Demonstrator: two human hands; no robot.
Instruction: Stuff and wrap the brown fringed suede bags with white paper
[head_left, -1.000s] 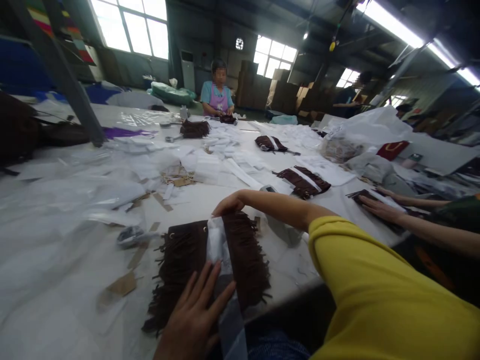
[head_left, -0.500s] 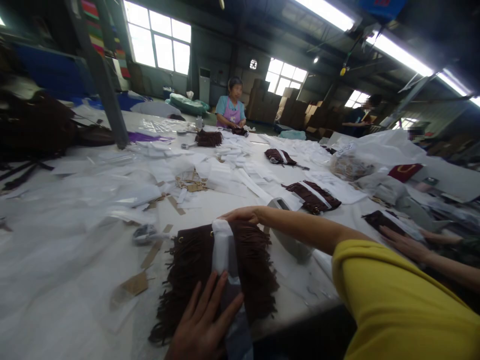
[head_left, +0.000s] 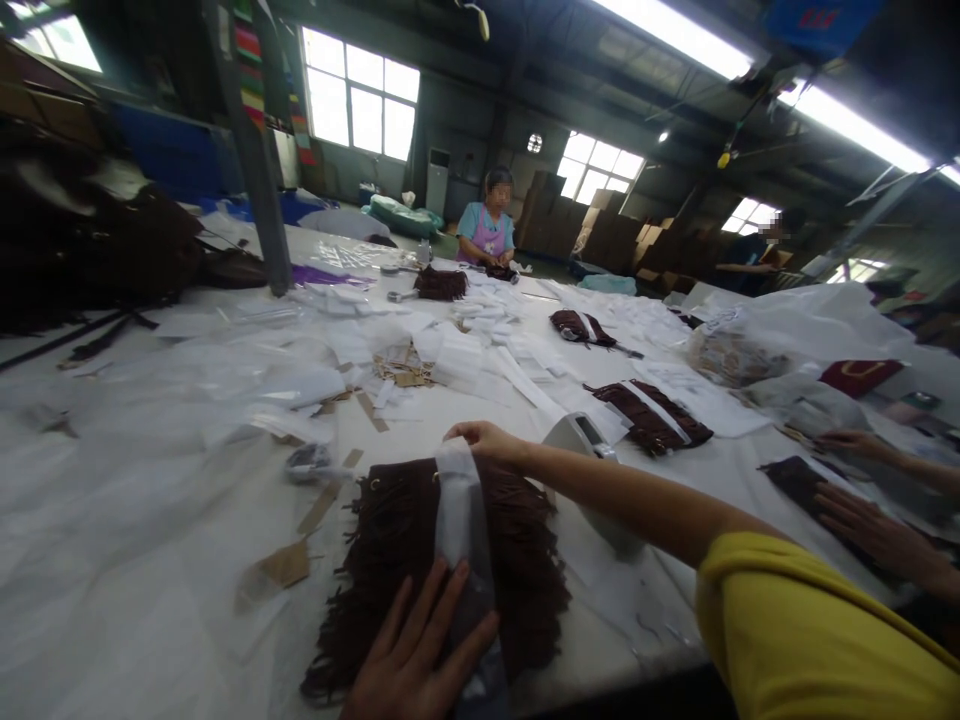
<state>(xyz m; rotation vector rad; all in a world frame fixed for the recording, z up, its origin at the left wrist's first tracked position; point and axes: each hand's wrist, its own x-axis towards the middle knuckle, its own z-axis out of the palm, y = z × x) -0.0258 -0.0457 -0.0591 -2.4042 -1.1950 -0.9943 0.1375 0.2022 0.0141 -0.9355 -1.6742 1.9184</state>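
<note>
head view: a dark-brown, soft-looking rectangular piece with fringed sides (head_left: 401, 530) lies flat on the white tabletop (head_left: 420, 415), lower middle of the frame, with a translucent white film-like strip (head_left: 460, 505) running down over its front. from here i see the bare left hand (head_left: 424, 650) palm-down on the strip's lower part, fingers a little spread; the bare right hand (head_left: 484, 441) bends its fingertips at the strip's upper end, though whether they pinch it i can't tell. to lay the strip well, i'd say, let the lower palm anchor it without dragging, draw the top end straight and snug, and avoid tugging the small brass-coloured ring (head_left: 436, 478) at its edge. as for writing, a blue panel-like object (head_left: 825, 28) at the upper right carries red marks too blurred to read; a dark red flat piece (head_left: 859, 377) at the right shows a gold-coloured curve, no brand i can make out.
</note>
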